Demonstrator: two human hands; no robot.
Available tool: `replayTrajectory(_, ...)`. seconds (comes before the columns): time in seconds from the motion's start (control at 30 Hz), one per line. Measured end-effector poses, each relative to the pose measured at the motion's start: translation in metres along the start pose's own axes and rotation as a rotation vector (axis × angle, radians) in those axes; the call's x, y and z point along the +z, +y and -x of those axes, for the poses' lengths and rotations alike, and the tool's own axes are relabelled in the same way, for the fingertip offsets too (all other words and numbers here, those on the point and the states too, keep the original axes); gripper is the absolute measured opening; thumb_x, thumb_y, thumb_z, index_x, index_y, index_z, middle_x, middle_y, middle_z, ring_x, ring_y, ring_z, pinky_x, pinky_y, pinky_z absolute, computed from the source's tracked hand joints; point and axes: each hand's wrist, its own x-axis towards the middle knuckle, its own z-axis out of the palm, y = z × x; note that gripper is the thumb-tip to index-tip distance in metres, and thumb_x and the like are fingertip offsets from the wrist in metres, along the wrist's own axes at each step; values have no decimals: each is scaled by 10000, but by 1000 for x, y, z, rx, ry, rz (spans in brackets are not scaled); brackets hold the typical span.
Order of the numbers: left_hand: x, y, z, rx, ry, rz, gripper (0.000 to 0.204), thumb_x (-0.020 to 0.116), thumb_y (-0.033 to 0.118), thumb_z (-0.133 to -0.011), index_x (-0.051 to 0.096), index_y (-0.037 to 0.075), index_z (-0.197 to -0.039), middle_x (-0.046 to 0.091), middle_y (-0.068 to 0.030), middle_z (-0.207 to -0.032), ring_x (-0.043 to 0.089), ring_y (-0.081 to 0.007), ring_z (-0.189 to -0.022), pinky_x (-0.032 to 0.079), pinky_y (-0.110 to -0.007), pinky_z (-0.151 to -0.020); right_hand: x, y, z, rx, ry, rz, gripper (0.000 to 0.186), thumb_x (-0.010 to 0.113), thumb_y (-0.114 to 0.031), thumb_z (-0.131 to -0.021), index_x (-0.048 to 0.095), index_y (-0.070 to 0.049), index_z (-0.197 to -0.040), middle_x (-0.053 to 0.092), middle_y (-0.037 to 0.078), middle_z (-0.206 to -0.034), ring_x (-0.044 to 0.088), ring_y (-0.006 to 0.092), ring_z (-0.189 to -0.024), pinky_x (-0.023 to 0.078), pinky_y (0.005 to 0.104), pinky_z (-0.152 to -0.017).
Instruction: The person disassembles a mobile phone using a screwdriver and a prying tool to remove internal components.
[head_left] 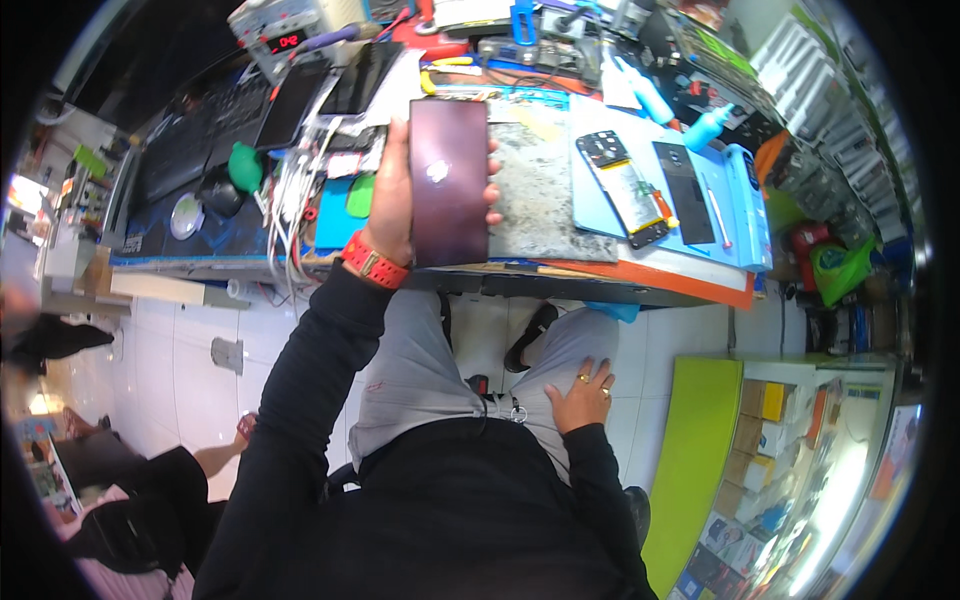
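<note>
In my left hand [393,205] is a dark maroon smartphone [450,215], upright above the bench's front edge. My thumb lies along its left side and my fingertips wrap round its right side. Its dark face shows a small bright spot that could be a lit mark or a reflection. My right hand [583,398] lies with fingers apart on my right thigh, holding nothing. To the right of the held phone, an opened phone with a bare battery [630,187] rests on a light blue mat [592,213]. Beside it lie a dark phone panel [684,192] and a thin screwdriver [717,210].
Two dark phones [292,105] [362,78], white cables [292,195] and a green blower bulb [244,167] crowd the bench's left. A bench power unit [283,40] stands behind. Blue bottles [709,126] are at the right. A glass display case [780,470] stands lower right; another person [150,510] is lower left.
</note>
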Motion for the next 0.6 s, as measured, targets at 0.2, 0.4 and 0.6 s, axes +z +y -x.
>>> replayTrajectory(0.2, -3, -8, 3, 6, 138, -91, 1038, 305, 866, -977, 495, -42, -1443, 624, -143, -1158, 640, -272, -924, 567, -472, -805, 6, -9, -16, 58, -22, -28, 1037, 761, -571, -878, 321, 3, -1621, 219, 372, -1644, 293, 597, -1469, 383, 679, -1103)
replayTrajectory(0.4, -2, -11, 0, -5, 123, -93, 1031, 296, 875, -972, 511, -24, -1430, 633, -139, -1143, 657, -271, -918, 581, -473, -814, 8, -13, -20, 57, 21, -8, 1030, 765, -559, -869, 349, 28, -1606, 240, 404, -1627, 317, 592, -1453, 361, 656, -1145)
replayTrajectory(0.6, -8, -9, 0, -5, 100, -62, 1016, 290, 874, -973, 528, -14, -1408, 645, -137, -1136, 678, -271, -933, 595, -485, -834, 7, -13, -20, 49, 45, -19, 1014, 771, -542, -866, 369, 37, -1594, 248, 416, -1618, 322, 594, -1444, 365, 648, -1140)
